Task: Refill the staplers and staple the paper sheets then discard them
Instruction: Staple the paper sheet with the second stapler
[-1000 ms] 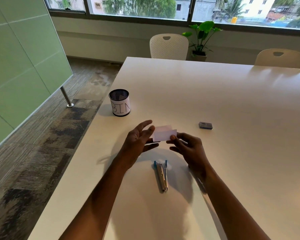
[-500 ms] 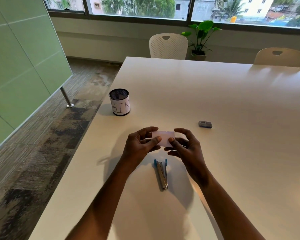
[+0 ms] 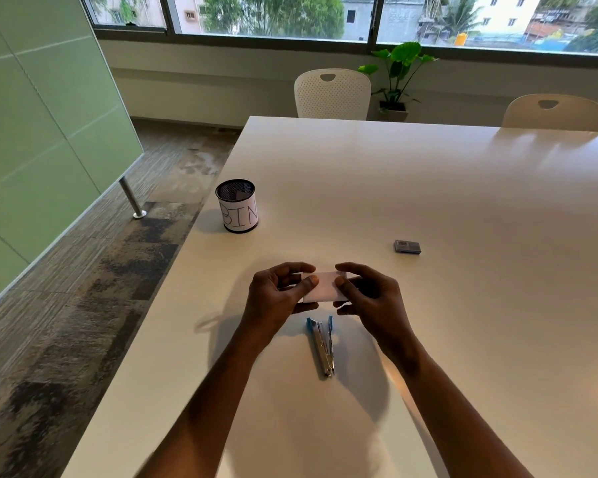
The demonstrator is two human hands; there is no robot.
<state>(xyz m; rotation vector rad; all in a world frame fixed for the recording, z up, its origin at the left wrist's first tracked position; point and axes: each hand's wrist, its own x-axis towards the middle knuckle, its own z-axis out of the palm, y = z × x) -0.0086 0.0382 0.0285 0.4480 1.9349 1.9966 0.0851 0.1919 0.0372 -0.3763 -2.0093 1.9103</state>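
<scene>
Pinching a small white paper sheet (image 3: 323, 288) between both hands, just above the table (image 3: 480, 208).

Left hand (image 3: 277, 294): thumb pressed on the sheet's left end, fingers curled behind it. Right hand (image 3: 373, 298): thumb on the right end, fingers curled over the top and behind. Both ends are covered, and only the middle strip shows. I cannot tell whether it is one sheet or several, nor whether a staple sits in it.

The stapler (image 3: 321, 346) lies flat on the table just nearer the person than the hands, between the two wrists, and neither hand touches it. Its blue end points toward the hands and its metal tip toward the person (it looks splayed open, but the detail is small).

A black mesh cup (image 3: 237, 207) labelled "BIN" stands beyond and left of the left hand, well apart. Something pale lies inside, too dim to identify. A small dark box (image 3: 407, 247) lies beyond and right of the right hand, with its markings unreadable.

Both forearms are cut off at the bottom edge. Far beyond the hands are two white chairs (image 3: 332, 94), their lower parts hidden behind the table, with a potted plant (image 3: 399, 70) between them.
</scene>
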